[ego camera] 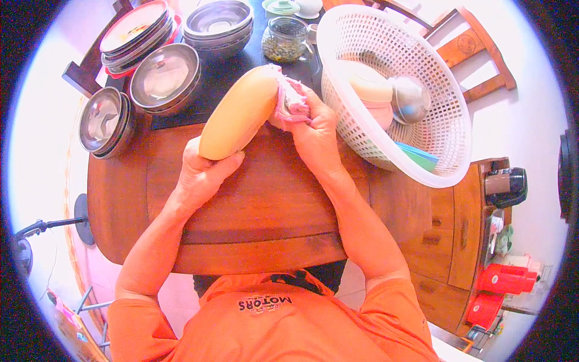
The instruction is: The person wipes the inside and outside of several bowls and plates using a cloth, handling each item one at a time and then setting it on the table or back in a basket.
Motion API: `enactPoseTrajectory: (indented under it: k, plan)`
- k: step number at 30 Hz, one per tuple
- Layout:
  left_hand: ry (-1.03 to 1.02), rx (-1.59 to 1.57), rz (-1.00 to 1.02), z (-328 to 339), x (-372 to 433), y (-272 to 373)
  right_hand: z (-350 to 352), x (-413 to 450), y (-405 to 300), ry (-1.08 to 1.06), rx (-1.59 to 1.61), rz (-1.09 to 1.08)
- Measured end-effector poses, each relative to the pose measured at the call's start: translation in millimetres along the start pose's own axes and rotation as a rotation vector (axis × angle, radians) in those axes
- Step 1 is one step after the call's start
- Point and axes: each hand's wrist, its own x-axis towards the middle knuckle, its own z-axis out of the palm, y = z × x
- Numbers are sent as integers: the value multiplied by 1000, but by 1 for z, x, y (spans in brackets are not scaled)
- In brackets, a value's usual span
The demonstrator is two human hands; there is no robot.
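A smooth yellow bowl or dish is held up on its side over the wooden table, its rounded outside towards the upper left. My left hand grips its lower end, thumb along the near edge. At the other end my right hand holds a bunched pink and white cloth against the rim. Most of the inside of the yellow piece is hidden from me. To the right of my right hand stands a large white plastic basket, with light-coloured bowls and a metal bowl inside.
Stacked metal bowls and stacked plates line the table's far left. A glass teapot stands behind the yellow piece. Blue and green flat items lie in the basket. A wooden chair is beyond it, a wooden cabinet at right.
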Motion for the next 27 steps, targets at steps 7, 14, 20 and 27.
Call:
enactPoseTrajectory:
  k: [7,14,20,27]
  plan:
    - [118,-134,-81,2,0,5,2,-2,3,-36,-37,-1]
    - [28,194,197,-2,8,4,2,-6,-7,0,-45,-21]
    - [-86,511,389,-7,17,-5,5,-6,-10,100,202,-87]
    - [-220,882,478,-14,20,-1,-1,-7,-17,91,108,-128]
